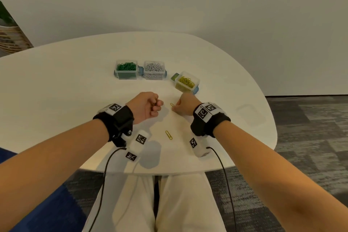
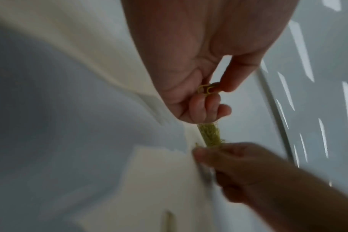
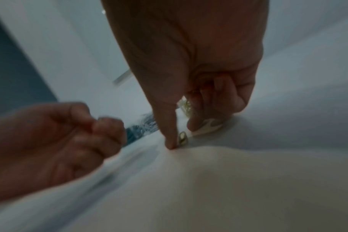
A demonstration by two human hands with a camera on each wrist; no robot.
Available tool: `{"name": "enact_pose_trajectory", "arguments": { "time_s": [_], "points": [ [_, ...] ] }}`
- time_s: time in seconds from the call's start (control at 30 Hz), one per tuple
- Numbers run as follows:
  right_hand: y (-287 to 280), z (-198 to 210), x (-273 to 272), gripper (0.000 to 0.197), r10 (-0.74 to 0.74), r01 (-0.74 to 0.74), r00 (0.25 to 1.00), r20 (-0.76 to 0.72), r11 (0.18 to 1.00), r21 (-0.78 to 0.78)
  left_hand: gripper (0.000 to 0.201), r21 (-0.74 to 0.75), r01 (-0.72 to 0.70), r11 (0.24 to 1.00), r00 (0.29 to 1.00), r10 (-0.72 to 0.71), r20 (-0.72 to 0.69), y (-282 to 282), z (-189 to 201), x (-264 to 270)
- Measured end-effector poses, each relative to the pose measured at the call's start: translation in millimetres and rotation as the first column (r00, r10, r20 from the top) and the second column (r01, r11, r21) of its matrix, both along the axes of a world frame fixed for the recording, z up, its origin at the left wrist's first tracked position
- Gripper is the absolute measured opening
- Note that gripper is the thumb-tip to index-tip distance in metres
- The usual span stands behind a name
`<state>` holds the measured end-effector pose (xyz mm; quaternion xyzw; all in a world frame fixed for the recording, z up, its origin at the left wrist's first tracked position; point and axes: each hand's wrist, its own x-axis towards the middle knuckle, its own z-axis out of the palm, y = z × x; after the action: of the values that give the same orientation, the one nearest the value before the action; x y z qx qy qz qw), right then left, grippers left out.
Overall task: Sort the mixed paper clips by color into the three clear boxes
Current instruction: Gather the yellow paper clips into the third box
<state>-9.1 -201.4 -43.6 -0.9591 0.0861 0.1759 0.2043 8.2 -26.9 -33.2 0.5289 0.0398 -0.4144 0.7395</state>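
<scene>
Sort nearly done: green box (image 1: 126, 69), white box (image 1: 154, 70), yellow box (image 1: 186, 82) all filled; two yellow clips left on surface (image 1: 56, 84).

L hand (image 1: 146, 106) curled, pinching a yellow clip (image 2: 206, 89) betw. thumb + fingers. R hand (image 1: 185, 106) down on surface, thumb tip at far loose clip (image 1: 172, 105), not yet gripped; other fingers curled, holding what, cannot tell. Near loose clip (image 1: 169, 135) lies betw. the wrists, toward body, untouched.

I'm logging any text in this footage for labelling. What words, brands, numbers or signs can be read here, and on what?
None can be read.
Wrist bands: black-and-white square marker patterns only, no letters or digits.
Three clear boxes: no label visible.
Table: no print visible.
Wrist views: too blurred to show any text.
</scene>
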Motion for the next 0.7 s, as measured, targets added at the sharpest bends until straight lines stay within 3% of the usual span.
{"name": "enact_pose_trajectory", "arguments": {
  "time_s": [0.07,0.1,0.13,0.17,0.23,0.27,0.3,0.4,0.5,0.57,0.6,0.67,0.7],
  "points": [
    [4,3,-1,0.038,0.115,-0.118,0.992,-0.043,0.99,-0.074,0.027,0.111,0.065,0.992,0.993,-0.075,0.087,-3,-2,-9],
    [3,6,-1,0.039,0.157,-0.162,0.986,-0.057,0.982,-0.099,0.028,0.248,0.102,0.963,0.966,-0.156,0.207,-5,-2,-14],
    [0,12,0,0.04,0.184,-0.19,0.981,-0.059,0.975,-0.113,0.028,0.404,0.135,0.905,0.895,-0.287,0.342,-7,-3,-18],
    [-3,19,1,0.04,0.196,-0.2,0.98,-0.043,0.974,-0.111,0.027,0.558,0.159,0.815,0.763,-0.46,0.454,-8,-5,-22],
    [-15,41,9,0.037,0.154,-0.152,0.985,0.078,0.988,-0.042,0.028,0.776,0.187,0.602,0.426,-0.762,0.488,-8,-9,-28],
    [-22,53,14,0.032,0.107,-0.107,0.982,0.156,0.994,-0.006,0.032,0.839,0.189,0.511,0.311,-0.841,0.442,-8,-9,-29],
    [-28,66,20,0.025,0.076,-0.078,0.974,0.212,0.997,0.002,0.036,0.88,0.186,0.436,0.243,-0.889,0.389,-9,-9,-28],
    [-40,86,39,0.009,0.113,-0.092,0.973,0.204,0.99,-0.106,0.027,0.903,0.187,0.388,0.157,-0.919,0.362,-15,-8,-21],
    [-50,86,53,0.026,0.144,-0.128,0.982,0.125,0.983,-0.133,0.02,0.927,0.171,0.333,0.049,-0.943,0.329,-21,-9,-20],
    [-55,86,55,0.029,0.104,-0.09,0.977,0.188,0.993,-0.083,0.016,0.944,0.12,0.309,0.033,-0.951,0.307,-21,-12,-20],
    [-57,85,55,0.033,0.079,-0.064,0.973,0.219,0.995,-0.077,0.015,0.939,0.111,0.326,0.062,-0.945,0.321,-21,-12,-19],
    [-58,78,51,0.061,0.059,-0.043,0.987,0.146,0.993,-0.114,0.02,0.892,0.126,0.434,0.22,-0.889,0.402,-21,-9,-13],
    [-58,73,48,0.075,0.055,-0.046,0.997,0.062,0.989,-0.14,0.019,0.839,0.131,0.528,0.359,-0.814,0.456,-21,-7,-7]
  ]
}}
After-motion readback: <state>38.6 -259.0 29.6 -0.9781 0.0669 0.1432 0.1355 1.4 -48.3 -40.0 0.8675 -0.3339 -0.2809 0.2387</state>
